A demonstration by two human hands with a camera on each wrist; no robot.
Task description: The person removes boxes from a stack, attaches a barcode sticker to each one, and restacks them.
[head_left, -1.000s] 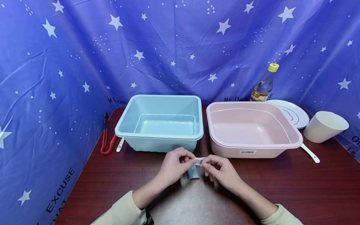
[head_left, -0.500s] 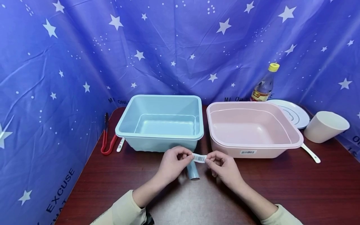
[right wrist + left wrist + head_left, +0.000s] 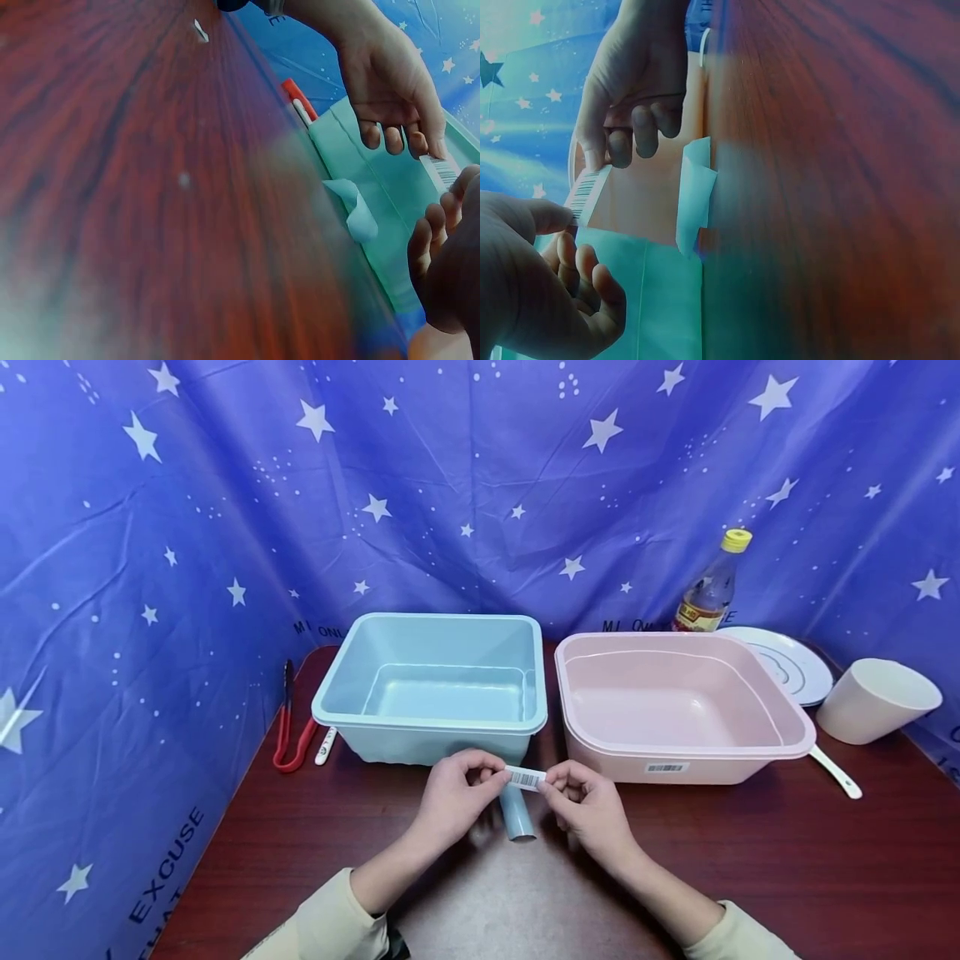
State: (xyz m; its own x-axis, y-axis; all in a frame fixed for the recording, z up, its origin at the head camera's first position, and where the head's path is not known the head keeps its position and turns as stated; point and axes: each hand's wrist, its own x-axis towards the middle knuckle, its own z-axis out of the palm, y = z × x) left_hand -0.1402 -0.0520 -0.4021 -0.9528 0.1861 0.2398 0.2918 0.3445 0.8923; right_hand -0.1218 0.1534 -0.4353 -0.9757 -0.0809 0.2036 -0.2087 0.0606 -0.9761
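Between both hands, in front of the two basins, a small white barcode label (image 3: pixel 526 778) is stretched out flat. My left hand (image 3: pixel 459 797) pinches its left end between thumb and fingers. The other end is pinched by my right hand (image 3: pixel 594 817). In the left wrist view the barcode label (image 3: pixel 587 193) spans from thumb to thumb. Just below it on the table lies a curled, glossy light-blue strip (image 3: pixel 517 814), whose far end is partly covered by the hands and label. The right wrist view also has this curled strip (image 3: pixel 356 212) near the blue basin.
A blue basin (image 3: pixel 431 724) and a pink basin (image 3: pixel 686 752) stand behind the hands. Red-handled tongs (image 3: pixel 288 752) and a white handle (image 3: pixel 326 747) lie left. To the right are a yellow-capped bottle (image 3: pixel 708 589), plate (image 3: pixel 813 672), tilted cup (image 3: pixel 873 706) and another white handle (image 3: pixel 836 772).
The barcode label has turned to face up and lies straighter between the hands, shifted slightly left and up. Both hands keep hold of it. The curled strip stays on the table.
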